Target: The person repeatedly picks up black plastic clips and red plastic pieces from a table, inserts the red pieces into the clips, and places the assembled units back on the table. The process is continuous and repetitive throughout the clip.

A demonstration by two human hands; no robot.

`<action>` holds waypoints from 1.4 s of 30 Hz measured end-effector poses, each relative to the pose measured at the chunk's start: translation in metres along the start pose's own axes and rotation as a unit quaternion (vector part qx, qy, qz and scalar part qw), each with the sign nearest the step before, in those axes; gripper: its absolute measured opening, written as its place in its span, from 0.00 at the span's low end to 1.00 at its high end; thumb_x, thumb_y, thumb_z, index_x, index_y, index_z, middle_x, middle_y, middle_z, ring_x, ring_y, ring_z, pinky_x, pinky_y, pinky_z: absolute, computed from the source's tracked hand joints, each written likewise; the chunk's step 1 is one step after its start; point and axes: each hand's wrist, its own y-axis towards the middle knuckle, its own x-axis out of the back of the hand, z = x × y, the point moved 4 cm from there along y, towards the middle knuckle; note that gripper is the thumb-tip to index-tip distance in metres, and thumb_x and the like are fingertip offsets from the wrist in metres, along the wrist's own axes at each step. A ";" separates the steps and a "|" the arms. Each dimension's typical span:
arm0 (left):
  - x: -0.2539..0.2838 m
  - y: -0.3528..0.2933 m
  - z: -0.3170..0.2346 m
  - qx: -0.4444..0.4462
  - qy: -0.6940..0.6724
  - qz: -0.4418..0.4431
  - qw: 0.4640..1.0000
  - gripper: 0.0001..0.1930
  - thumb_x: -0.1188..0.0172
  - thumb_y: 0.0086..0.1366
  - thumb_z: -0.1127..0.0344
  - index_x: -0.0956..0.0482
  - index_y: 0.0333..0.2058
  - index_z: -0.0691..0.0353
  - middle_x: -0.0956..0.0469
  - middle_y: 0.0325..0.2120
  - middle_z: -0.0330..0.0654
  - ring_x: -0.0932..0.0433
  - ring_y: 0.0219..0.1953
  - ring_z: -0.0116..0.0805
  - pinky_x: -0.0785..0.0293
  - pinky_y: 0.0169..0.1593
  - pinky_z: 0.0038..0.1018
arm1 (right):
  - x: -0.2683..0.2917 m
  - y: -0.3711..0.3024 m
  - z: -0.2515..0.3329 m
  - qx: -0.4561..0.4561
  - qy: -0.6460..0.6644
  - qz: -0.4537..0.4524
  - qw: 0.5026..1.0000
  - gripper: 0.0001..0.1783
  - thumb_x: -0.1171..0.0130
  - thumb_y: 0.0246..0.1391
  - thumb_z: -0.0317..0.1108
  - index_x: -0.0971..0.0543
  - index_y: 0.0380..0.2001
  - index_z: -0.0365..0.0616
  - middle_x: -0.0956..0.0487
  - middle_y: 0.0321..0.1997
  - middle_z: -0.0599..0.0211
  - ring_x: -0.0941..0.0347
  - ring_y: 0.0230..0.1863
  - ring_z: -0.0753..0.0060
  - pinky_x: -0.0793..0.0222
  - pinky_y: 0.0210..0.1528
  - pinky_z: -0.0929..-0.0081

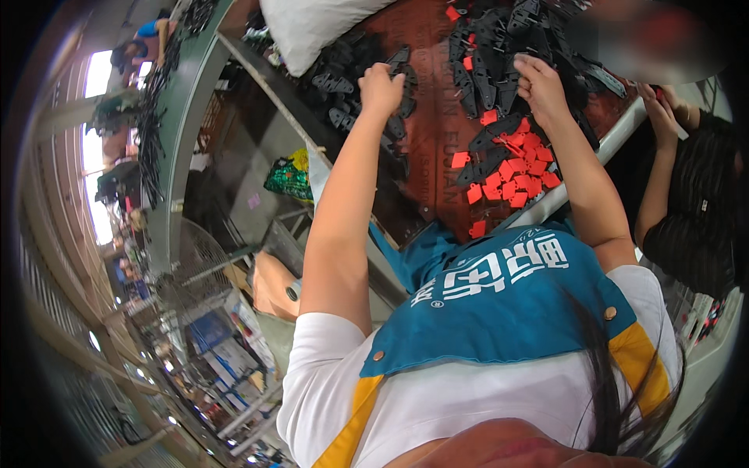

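Observation:
My left hand (381, 91) is over the left heap of black plastic parts (334, 83), its fingers curled. A black part (399, 59) shows just beyond its fingertips; what the fingers hold, if anything, is hidden. Farther right, my right hand (540, 84) is closed in a pinch beside the larger heap of black plastic parts (484, 74). Whatever lies between its fingertips is too small to make out. Nearer to me, several small red plastic tags (521, 166) are spread in a loose pile, some lying against the black parts.
The dark red tabletop (433, 140) has a pale edge (624, 129) at right. A white sack (316, 27) lies at the far left. A co-worker's hand (663, 117) holds something at right. Left are a green bag (289, 178), a fan guard (195, 253) and a green bench (183, 148).

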 end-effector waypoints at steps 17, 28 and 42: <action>0.036 -0.029 -0.065 0.102 -0.412 0.135 0.895 0.12 0.41 0.59 0.63 0.26 0.37 0.64 0.27 0.25 0.34 0.29 0.27 0.28 0.32 0.32 0.25 | -0.046 -0.059 -0.015 -0.076 0.015 0.118 0.990 0.13 0.47 0.56 0.25 0.28 0.44 0.31 0.24 0.42 0.57 0.23 0.43 0.68 0.27 0.47 0.78; 0.072 -0.127 -0.094 0.121 -0.613 0.202 0.754 0.11 0.43 0.61 0.72 0.29 0.43 0.65 0.25 0.33 0.36 0.24 0.36 0.25 0.28 0.36 0.22 | -0.083 -0.104 0.015 0.130 -0.165 0.163 0.964 0.09 0.40 0.52 0.30 0.20 0.35 0.37 0.22 0.27 0.74 0.32 0.27 0.87 0.36 0.30 0.87; 0.086 -0.143 -0.113 0.077 -0.585 0.249 0.768 0.13 0.40 0.59 0.71 0.26 0.43 0.61 0.23 0.31 0.31 0.27 0.28 0.17 0.36 0.28 0.12 | -0.077 -0.120 0.033 0.142 -0.259 0.214 0.931 0.08 0.43 0.56 0.32 0.22 0.31 0.37 0.24 0.25 0.74 0.31 0.27 0.86 0.34 0.31 0.86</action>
